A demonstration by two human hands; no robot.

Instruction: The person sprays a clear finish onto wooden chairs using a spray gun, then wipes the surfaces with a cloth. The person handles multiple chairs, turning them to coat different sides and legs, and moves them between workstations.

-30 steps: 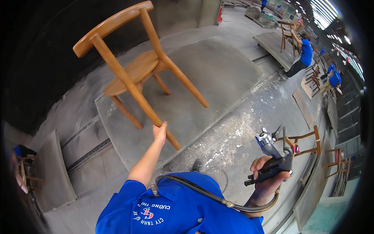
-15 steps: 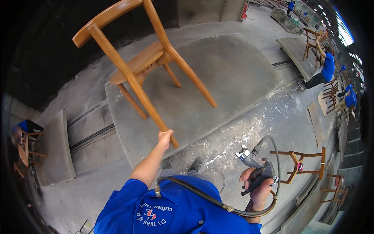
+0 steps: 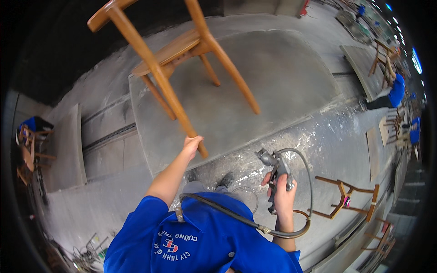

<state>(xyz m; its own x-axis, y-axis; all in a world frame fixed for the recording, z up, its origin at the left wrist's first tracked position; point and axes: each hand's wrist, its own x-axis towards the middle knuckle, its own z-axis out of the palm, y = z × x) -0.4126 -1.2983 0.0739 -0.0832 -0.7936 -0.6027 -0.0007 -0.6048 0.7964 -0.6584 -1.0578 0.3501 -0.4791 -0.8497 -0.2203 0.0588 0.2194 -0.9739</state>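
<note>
My left hand [image 3: 193,144] is wrapped round the lower end of one leg of a brown wooden chair [image 3: 177,52]. The chair is tilted above a grey board [image 3: 273,82], with its top cut off by the picture's upper edge. Out to the right, in front of my body, my right hand [image 3: 285,193] grips a spray gun [image 3: 283,169] by its handle. The gun's head points forward and left, apart from the chair. A dark hose [image 3: 241,222] loops from the gun and passes across my blue shirt.
Another wooden chair frame [image 3: 350,195] lies on the floor at right. Farther right, a person in blue [image 3: 397,91] handles a chair beside a tilted board [image 3: 364,68]. At far left, another board [image 3: 66,154] stands near wooden chairs [image 3: 28,154].
My right hand has brought the spray gun forward and to the left, turning its head toward the chair's side. My left hand keeps its hold on the leg; the chair has shifted slightly forward.
</note>
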